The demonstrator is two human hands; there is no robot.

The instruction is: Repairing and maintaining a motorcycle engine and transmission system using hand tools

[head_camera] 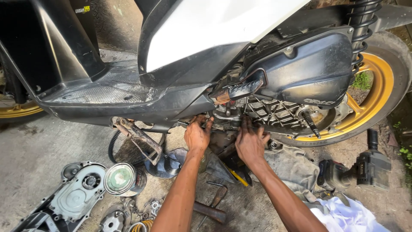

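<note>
Exposed grey metal engine casing (274,112) of the black-and-white scooter sits low on the machine, just ahead of the gold-spoked rear wheel (377,92) and beneath the black plastic air-box housing (309,68). Its side cover is off, so the ribbed inner face and a protruding threaded shaft (310,121) are open to view.

Left hand (197,135) reaches up under the lower edge of the black body panel (128,105), fingers curled against the front end of the casing; whether it pinches a small part cannot be told, since the fingertips are hidden against the metal. Right hand (250,141) lies with fingers spread and pressed up against the underside of the casing, apparently to steady or feel along that edge.

Removed parts are laid on the concrete floor (38,154) within arm's reach: a grey cast transmission cover (79,193) lies flat at the left, and a round metal pulley disc (120,178) lies just beside it. A wooden-handled hammer (210,210) lies between the forearms. A dirty grey rag (292,165) is spread under the working area, likely to catch drips and small pieces. A black cordless impact tool (365,169) rests on the floor well to the right, near a white cloth (347,217).
</note>
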